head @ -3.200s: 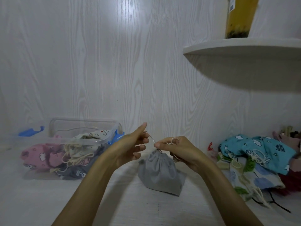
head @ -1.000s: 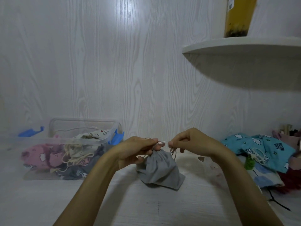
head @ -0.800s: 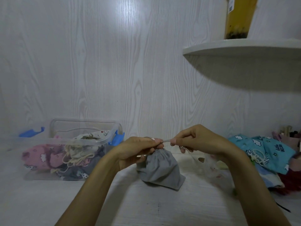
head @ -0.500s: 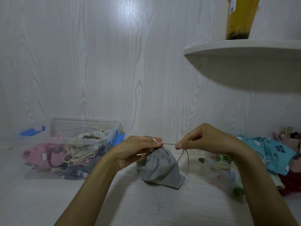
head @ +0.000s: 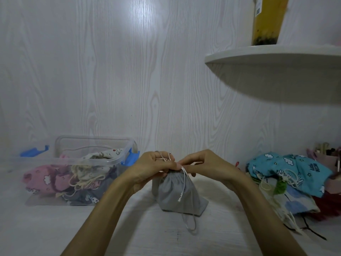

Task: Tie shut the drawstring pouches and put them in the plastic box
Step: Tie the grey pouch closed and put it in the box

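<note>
A grey drawstring pouch (head: 177, 194) stands on the white table in front of me, its neck gathered tight. My left hand (head: 153, 167) and my right hand (head: 204, 164) meet right above the neck, both pinching the pale drawstring (head: 183, 183). One cord end hangs down the pouch's front. The clear plastic box (head: 83, 159) with blue clips sits to the left, holding several pouches. A heap of other pouches (head: 291, 174), blue cloud print on top, lies to the right.
A curved white shelf (head: 273, 56) juts from the wall at upper right, carrying a tall yellow drink cup (head: 265, 21). The wood-grain wall stands close behind the table. A blue lid clip (head: 34, 150) lies left of the box.
My right hand, which had pulled the cord out to the right, has come back to the left hand at the pouch's neck. A cord end now hangs down the pouch's front.
</note>
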`<act>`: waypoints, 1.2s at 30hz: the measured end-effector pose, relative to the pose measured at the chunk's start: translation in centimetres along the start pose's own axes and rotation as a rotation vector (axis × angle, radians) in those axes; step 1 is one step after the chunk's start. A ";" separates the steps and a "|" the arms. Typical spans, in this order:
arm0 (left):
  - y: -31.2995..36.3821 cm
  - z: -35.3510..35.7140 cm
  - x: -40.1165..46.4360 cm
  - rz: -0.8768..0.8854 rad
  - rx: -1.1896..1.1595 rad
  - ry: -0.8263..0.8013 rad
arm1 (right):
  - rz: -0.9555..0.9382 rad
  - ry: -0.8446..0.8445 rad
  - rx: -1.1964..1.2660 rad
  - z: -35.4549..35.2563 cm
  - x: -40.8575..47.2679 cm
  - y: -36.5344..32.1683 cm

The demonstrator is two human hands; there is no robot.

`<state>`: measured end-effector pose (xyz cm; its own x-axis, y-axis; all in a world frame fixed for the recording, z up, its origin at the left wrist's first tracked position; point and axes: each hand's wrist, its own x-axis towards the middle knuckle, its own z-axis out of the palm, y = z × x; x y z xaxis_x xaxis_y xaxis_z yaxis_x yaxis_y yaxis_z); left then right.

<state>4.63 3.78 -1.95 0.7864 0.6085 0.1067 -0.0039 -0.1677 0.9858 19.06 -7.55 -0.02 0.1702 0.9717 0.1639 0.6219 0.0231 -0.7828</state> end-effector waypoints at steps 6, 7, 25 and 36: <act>-0.3 -0.4 0.1 0.024 0.030 0.069 | -0.022 0.046 0.056 0.7 0.4 0.6; -0.2 -0.5 -0.1 0.047 0.064 0.115 | -0.019 0.062 0.063 0.7 0.4 0.7; -1.4 0.1 0.3 0.395 0.500 0.439 | 0.212 0.082 0.261 1.0 0.9 0.7; -1.0 -0.9 0.0 0.403 0.794 0.379 | 0.027 0.378 0.063 0.8 1.2 0.9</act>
<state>4.05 4.65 -2.78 0.5656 0.5766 0.5896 0.2979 -0.8095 0.5059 19.17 -6.22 -1.01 0.4631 0.8169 0.3438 0.5674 0.0248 -0.8231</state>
